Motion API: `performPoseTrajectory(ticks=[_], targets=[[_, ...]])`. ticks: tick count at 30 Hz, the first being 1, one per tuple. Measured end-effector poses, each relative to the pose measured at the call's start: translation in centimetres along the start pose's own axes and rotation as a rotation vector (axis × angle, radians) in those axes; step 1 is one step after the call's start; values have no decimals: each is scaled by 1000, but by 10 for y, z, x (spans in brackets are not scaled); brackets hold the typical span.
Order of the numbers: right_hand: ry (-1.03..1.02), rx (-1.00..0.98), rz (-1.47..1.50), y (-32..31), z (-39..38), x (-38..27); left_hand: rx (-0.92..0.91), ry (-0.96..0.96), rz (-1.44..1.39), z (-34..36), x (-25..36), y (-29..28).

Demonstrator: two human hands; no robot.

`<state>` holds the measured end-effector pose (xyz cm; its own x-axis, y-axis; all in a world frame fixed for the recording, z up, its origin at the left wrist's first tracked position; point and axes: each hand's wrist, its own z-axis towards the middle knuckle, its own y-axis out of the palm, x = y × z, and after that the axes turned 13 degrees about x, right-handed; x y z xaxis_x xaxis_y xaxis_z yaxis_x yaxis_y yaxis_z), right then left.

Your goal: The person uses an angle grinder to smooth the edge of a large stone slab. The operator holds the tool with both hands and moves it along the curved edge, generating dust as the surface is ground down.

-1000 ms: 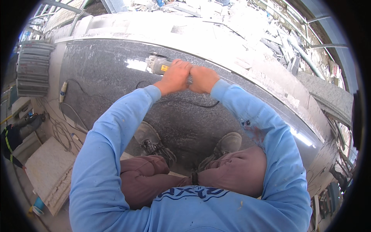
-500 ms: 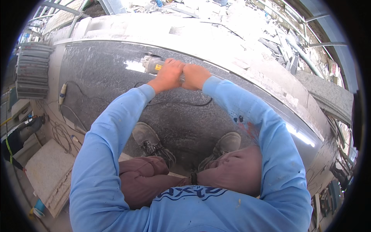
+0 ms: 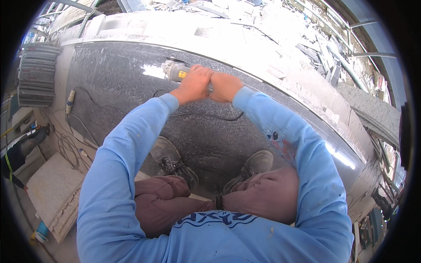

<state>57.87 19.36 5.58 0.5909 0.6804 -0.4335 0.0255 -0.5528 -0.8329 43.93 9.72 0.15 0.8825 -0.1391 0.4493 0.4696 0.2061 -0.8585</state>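
Observation:
An angle grinder (image 3: pixel 176 70) with a grey body and a yellow label lies sideways in both my hands, its head and dark disc toward the left. My left hand (image 3: pixel 194 82) wraps round the body behind the head. Right beside it, my right hand (image 3: pixel 224 86) is closed round the rear part. The disc meets or hovers just over the far edge of a dark, dusty stone slab (image 3: pixel 131 83); I cannot tell which. A black cable (image 3: pixel 210 115) trails across the slab below my hands. My shoes (image 3: pixel 169 158) rest on the slab.
A cable connector (image 3: pixel 70 101) and its cord lie on the slab's left. Stacked grey slabs (image 3: pixel 37 75) stand at far left, near tangled cords and a pale board (image 3: pixel 57 190). Another person (image 3: pixel 22 149) is at the left edge. Bright rubble (image 3: pixel 263 26) and scaffold poles lie beyond.
My hands and the grinder have shifted very slightly to the right along the slab's far edge. The view has tilted a little; both grips are unchanged.

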Motion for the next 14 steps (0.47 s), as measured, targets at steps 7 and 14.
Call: performPoseTrajectory(ticks=[7, 14], targets=[[-4, -27, -23, 3, 12, -3, -51, -17, 34, 2, -9, -4], [6, -29, -25, -14, -13, 3, -25, 21, 13, 7, 18, -1]])
